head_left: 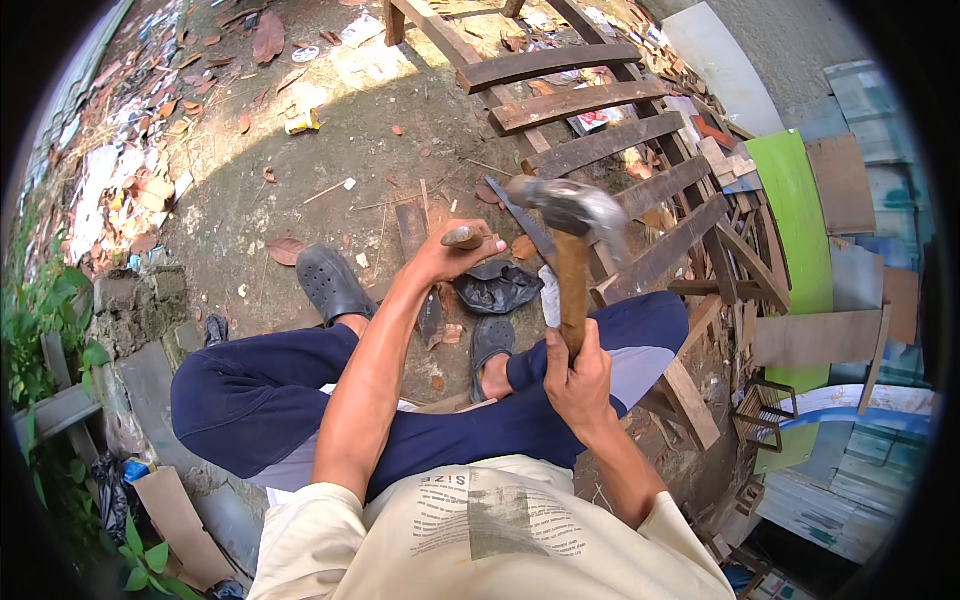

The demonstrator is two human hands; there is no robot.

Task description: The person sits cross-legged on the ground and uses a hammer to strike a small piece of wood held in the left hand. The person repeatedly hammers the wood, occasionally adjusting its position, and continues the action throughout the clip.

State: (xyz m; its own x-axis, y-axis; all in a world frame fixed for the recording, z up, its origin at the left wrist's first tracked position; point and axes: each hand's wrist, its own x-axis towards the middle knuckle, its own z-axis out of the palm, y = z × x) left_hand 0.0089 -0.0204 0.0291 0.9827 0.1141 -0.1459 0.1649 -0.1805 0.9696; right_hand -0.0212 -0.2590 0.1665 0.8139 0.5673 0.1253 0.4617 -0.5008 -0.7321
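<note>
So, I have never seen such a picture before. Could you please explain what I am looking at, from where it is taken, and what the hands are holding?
This is one picture from a wide camera worn on a person's head, looking down, so straight edges bend near the rim. There is no machine: the two arms coming from below are the person's own.

The right hand has its grip closed around the wooden handle of a hammer, whose metal head is blurred. The left hand pinches a short, chisel-like tool, but I cannot tell exactly what it is.

The person sits on bare dirt ground in dark blue trousers and dark clogs. Ahead lies a frame of dark wooden slats. Coloured boards stand at the right, dry leaves and litter at the left.
</note>
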